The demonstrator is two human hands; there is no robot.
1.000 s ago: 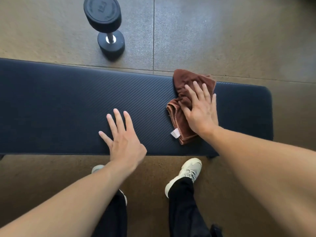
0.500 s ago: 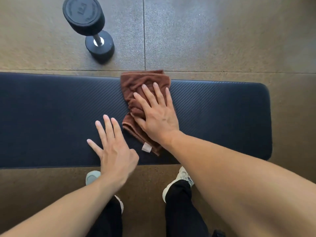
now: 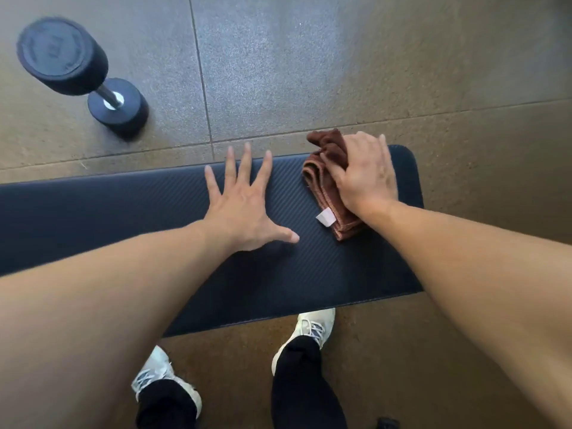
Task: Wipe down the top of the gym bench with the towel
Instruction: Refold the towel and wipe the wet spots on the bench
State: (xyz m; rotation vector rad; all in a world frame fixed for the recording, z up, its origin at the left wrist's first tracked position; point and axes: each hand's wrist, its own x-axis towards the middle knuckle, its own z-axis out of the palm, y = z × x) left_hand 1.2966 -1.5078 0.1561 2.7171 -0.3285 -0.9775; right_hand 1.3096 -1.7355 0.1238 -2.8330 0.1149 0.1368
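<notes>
A dark blue padded gym bench (image 3: 123,209) runs across the view from the left edge to its rounded right end. A folded brown towel (image 3: 325,181) with a white tag lies near that right end, its far corner hanging past the bench's far edge. My right hand (image 3: 363,173) presses down on the towel, fingers curled over its far side. My left hand (image 3: 247,202) rests flat on the bench pad to the left of the towel, fingers spread wide, holding nothing.
A black dumbbell (image 3: 80,75) stands on the speckled rubber floor beyond the bench at the far left. My two feet in white sneakers (image 3: 312,329) stand on the near side of the bench, the right one partly under its edge.
My right hand slid the towel from the bench's middle to its right end. My left hand moved farther across the pad and spread wider. The view shifted right and closer.
</notes>
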